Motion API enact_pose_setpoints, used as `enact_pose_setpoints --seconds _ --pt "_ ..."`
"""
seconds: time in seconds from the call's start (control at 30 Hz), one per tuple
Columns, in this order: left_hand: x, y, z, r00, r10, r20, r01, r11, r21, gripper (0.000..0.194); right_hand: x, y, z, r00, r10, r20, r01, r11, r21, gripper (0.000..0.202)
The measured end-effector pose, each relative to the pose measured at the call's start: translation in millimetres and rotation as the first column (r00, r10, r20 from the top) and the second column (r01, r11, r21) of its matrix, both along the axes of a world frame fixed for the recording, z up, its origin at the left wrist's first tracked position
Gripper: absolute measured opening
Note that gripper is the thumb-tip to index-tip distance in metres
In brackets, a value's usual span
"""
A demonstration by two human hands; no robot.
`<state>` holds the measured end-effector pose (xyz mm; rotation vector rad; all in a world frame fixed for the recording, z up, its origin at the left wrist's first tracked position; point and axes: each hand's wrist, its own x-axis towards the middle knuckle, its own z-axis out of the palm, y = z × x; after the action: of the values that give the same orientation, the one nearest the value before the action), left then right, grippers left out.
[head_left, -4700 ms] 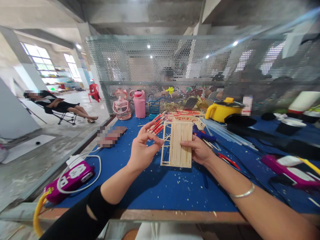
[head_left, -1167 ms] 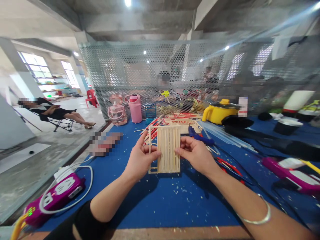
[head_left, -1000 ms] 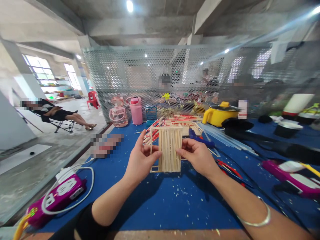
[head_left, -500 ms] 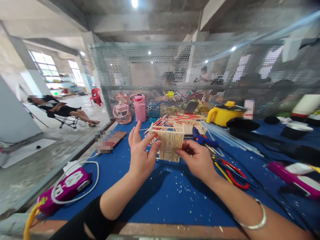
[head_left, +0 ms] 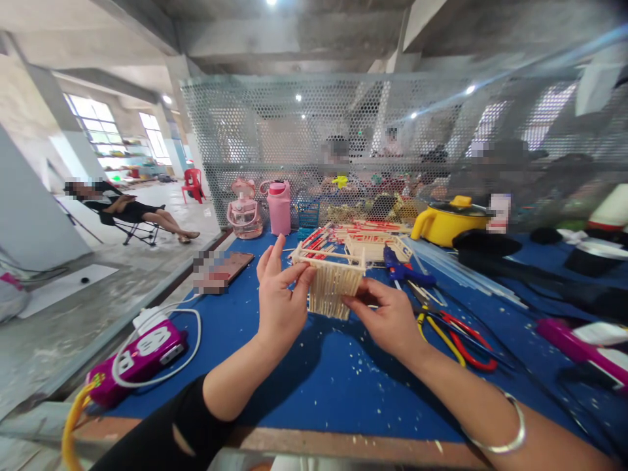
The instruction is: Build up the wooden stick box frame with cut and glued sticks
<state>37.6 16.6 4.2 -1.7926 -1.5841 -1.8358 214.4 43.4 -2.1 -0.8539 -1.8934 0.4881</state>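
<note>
Between my hands is a small box-like frame of pale wooden sticks [head_left: 332, 288], held just above the blue table top [head_left: 314, 386]. My left hand [head_left: 284, 284] pinches its upper left corner with thumb and forefinger, the other fingers raised. At the lower right side, my right hand [head_left: 385, 311] grips the frame with thumb and fingertips. Beyond it lies another stick frame [head_left: 380, 248], with a blue glue gun [head_left: 405, 268] beside it. Pliers with red and yellow handles [head_left: 454, 333] rest to the right of my right hand.
Red-tipped sticks [head_left: 363, 230] are heaped at the back. Clear glue sticks [head_left: 464, 275] lie right, near a yellow pot [head_left: 451, 222]. A pink bottle [head_left: 279, 209] stands by a mesh screen [head_left: 275, 131]. A purple power strip [head_left: 140, 360] sits left; a person [head_left: 132, 209] reclines beyond.
The stick frame has tilted a little, and my left thumb has closed onto its upper left corner. My right hand keeps its hold. The whole view has shifted slightly.
</note>
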Motion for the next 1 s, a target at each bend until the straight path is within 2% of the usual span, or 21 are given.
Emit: enact_pose_setpoints --seconds 0.1,0.2,0.27,0.37,0.47,0.57,0.67,0.73,0.87,0.93,1.0 --pt "-1 0 0.3 1.0 0.012 -0.008 -0.012 1.0 -0.006 0.015 -1 -2 -0.3 1.0 0.003 0.011 -0.003 1.0 0.016 0.013" --pt "-3 0 1.7 0.999 0.033 -0.04 -0.034 0.999 -0.015 0.017 0 2 -0.4 1.0 -0.003 0.004 0.003 0.999 -0.034 0.01" --pt "-5 -1 3.3 0.996 0.048 -0.078 -0.046 0.998 0.033 0.019 4 9 0.1 0.997 -0.004 -0.081 -0.006 0.992 -0.128 0.011" --pt "-7 -2 5.4 0.999 0.011 -0.04 -0.006 0.992 0.124 0.023 13 25 2.6 0.94 -0.017 -0.341 -0.095 0.947 -0.308 0.019" --pt "-7 0 4.0 0.961 -0.214 0.174 0.218 0.976 -0.005 0.037 22 36 6.3 0.875 -0.038 -0.482 -0.17 0.909 -0.381 0.027" --pt "-4 5 -0.6 0.834 -0.4 0.379 0.492 0.85 -0.186 0.055 27 40 8.5 0.858 -0.051 -0.511 -0.187 0.896 -0.403 0.029" --pt "-1 8 -4.3 0.763 -0.449 0.465 0.606 0.747 -0.273 0.062 27 39 7.9 0.845 -0.07 -0.53 -0.203 0.875 -0.439 0.029" --pt "-1 8 -4.7 0.769 -0.429 0.474 0.599 0.743 -0.299 0.059 26 39 7.0 0.836 -0.084 -0.542 -0.215 0.859 -0.465 0.028" --pt "-1 7 -3.2 0.839 -0.343 0.423 0.492 0.81 -0.318 0.039 27 40 6.8 0.804 -0.126 -0.581 -0.254 0.811 -0.527 0.026" --pt "-1 6 -3.3 0.855 -0.347 0.387 0.482 0.808 -0.34 0.028 29 41 7.9 0.78 -0.154 -0.606 -0.277 0.784 -0.556 0.023" --pt "0 5 -4.6 0.859 -0.369 0.354 0.485 0.808 -0.334 0.028 30 42 9.2 0.753 -0.173 -0.635 -0.305 0.763 -0.57 0.021"
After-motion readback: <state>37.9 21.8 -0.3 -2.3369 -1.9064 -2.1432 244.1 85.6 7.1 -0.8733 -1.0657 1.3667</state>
